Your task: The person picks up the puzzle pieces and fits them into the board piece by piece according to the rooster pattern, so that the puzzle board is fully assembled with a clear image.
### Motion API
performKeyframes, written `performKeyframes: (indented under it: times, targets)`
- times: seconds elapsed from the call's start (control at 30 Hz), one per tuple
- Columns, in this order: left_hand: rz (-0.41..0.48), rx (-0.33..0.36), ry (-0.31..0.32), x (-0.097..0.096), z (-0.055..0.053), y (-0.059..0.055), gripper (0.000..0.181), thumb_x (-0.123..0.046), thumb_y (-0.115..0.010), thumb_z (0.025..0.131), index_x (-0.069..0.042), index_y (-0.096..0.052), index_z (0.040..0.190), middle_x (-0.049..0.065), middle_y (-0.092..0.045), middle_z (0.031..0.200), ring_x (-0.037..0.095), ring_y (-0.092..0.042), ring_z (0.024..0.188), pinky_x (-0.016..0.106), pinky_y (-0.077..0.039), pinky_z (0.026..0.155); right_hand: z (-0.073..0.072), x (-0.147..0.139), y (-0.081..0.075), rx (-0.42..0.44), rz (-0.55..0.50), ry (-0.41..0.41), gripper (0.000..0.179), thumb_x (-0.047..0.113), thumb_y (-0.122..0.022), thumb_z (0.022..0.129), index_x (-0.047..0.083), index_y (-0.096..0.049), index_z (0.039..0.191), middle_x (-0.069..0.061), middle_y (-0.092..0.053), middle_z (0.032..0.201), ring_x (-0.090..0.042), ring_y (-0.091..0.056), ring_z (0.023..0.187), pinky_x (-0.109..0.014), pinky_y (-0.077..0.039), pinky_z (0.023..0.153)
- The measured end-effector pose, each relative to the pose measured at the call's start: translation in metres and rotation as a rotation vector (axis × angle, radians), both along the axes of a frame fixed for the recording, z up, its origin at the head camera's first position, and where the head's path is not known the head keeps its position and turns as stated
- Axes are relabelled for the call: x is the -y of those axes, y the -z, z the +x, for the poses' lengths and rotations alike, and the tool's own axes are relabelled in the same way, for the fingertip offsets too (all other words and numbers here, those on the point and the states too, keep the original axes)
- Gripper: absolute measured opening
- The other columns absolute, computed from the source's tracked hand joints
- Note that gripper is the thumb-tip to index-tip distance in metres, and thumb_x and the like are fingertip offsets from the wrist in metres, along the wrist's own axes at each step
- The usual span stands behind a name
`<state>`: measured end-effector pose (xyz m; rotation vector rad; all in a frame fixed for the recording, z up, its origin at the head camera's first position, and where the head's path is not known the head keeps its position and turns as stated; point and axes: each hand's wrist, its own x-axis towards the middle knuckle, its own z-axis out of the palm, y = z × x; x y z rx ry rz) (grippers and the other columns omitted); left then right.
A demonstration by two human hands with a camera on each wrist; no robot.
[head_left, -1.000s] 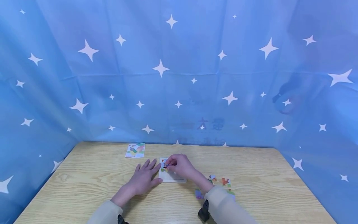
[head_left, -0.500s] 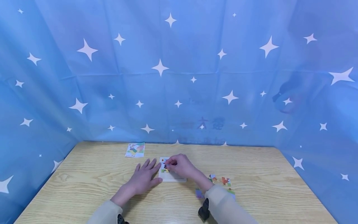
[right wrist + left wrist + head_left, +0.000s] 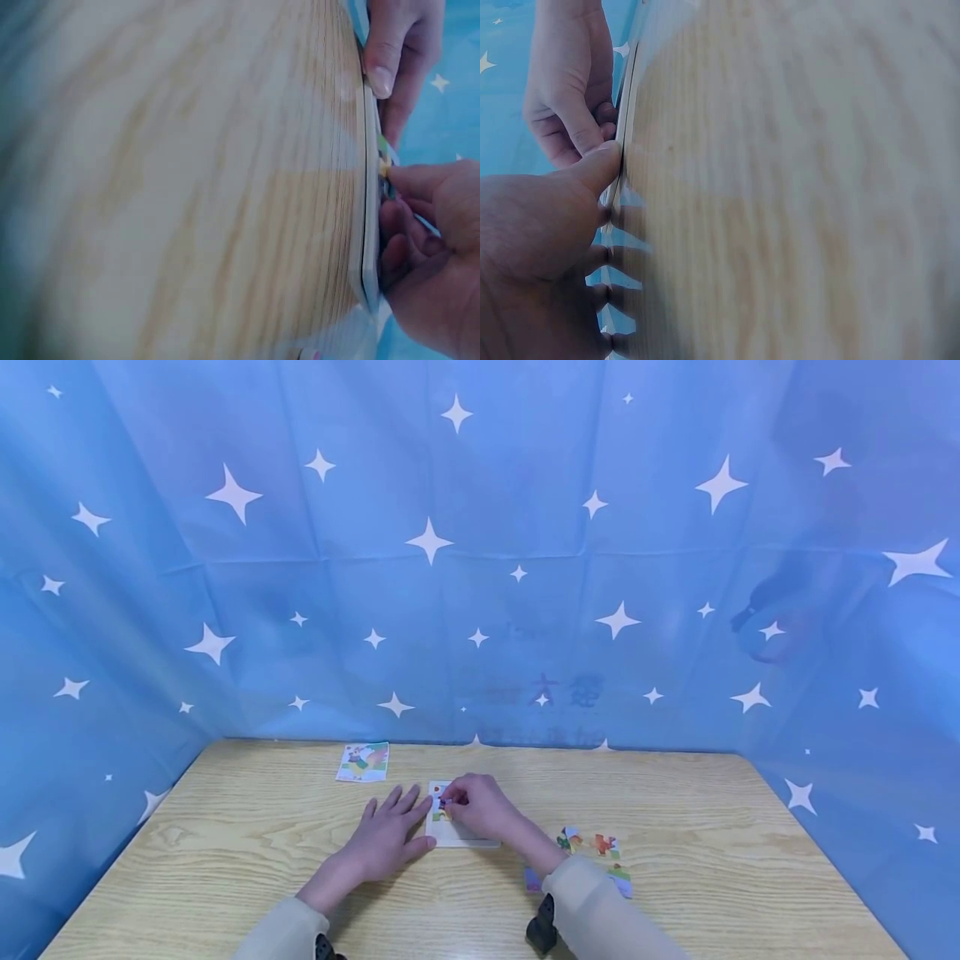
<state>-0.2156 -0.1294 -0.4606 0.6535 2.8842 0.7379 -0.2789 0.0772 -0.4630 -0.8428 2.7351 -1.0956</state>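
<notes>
A white puzzle board lies on the wooden table, with colourful jigsaw pieces showing along its left side. My left hand rests with fingers spread at the board's left edge; in the left wrist view its thumb lies against that edge. Over the board's upper left part, my right hand pinches a small dark, colourful jigsaw piece between thumb and fingertips. Seen from the right wrist, the fingers are close over the board, beside a yellow and green piece. The right hand covers much of the board.
Several loose jigsaw pieces lie to the right, partly behind the right forearm. A picture card with a colourful drawing lies at the back left. A blue star-patterned curtain rises behind the table.
My right hand has shifted slightly left with the piece between its fingertips, and its forearm uncovers a bit more of the loose pieces. The left hand stays in place.
</notes>
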Motion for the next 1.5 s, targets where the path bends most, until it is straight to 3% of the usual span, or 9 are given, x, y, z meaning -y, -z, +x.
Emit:
performKeyframes:
  times: [0.4,0.73,1.03,1.33,1.5]
  targets:
    - [0.03,-0.026,0.012,0.001,-0.005,0.011,0.063,-0.039,-0.061,0.104,-0.002,-0.046,0.153,0.025,-0.032,0.162,0.052,-0.021,0.149,0.078,-0.015,0.11,-0.001,-0.001,0.004,-0.05,0.008,0.034,0.006,0.003,-0.077,0.089,0.008,-0.078,0.094,0.004,-0.06,0.085,-0.008,-0.055,0.078,-0.025,-0.049,0.072]
    - [0.023,-0.035,0.027,0.001,-0.002,0.006,0.063,-0.038,-0.061,0.104,0.0,-0.047,0.152,0.027,-0.034,0.16,0.054,-0.023,0.147,0.079,-0.017,0.109,0.002,-0.002,0.004,-0.059,0.006,0.049,0.004,0.006,-0.077,0.092,0.008,-0.08,0.09,0.006,-0.061,0.083,-0.008,-0.054,0.078,-0.025,-0.049,0.071]
    - [0.013,0.005,0.014,0.001,-0.002,0.003,0.064,-0.041,-0.06,0.104,-0.003,-0.046,0.154,0.024,-0.032,0.162,0.051,-0.022,0.149,0.077,-0.016,0.111,0.004,-0.007,0.001,-0.108,0.066,-0.035,0.003,0.01,-0.08,0.09,0.008,-0.081,0.092,0.003,-0.06,0.086,-0.008,-0.052,0.076,-0.026,-0.046,0.067]
    - [0.03,-0.021,0.036,0.004,-0.006,0.015,0.068,-0.046,-0.057,0.104,-0.004,-0.043,0.156,0.026,-0.03,0.162,0.053,-0.02,0.149,0.079,-0.014,0.11,0.004,-0.01,0.0,-0.106,0.093,-0.071,0.008,0.012,-0.079,0.092,0.009,-0.082,0.099,0.004,-0.06,0.091,-0.009,-0.054,0.079,-0.026,-0.047,0.071]
    - [0.019,-0.007,0.024,0.002,-0.005,0.009,0.066,-0.041,-0.06,0.104,-0.003,-0.045,0.155,0.025,-0.031,0.162,0.052,-0.021,0.149,0.078,-0.014,0.111,0.005,-0.011,-0.001,-0.118,0.102,-0.08,0.009,0.011,-0.078,0.092,0.008,-0.082,0.1,0.004,-0.06,0.091,-0.01,-0.054,0.079,-0.027,-0.047,0.072]
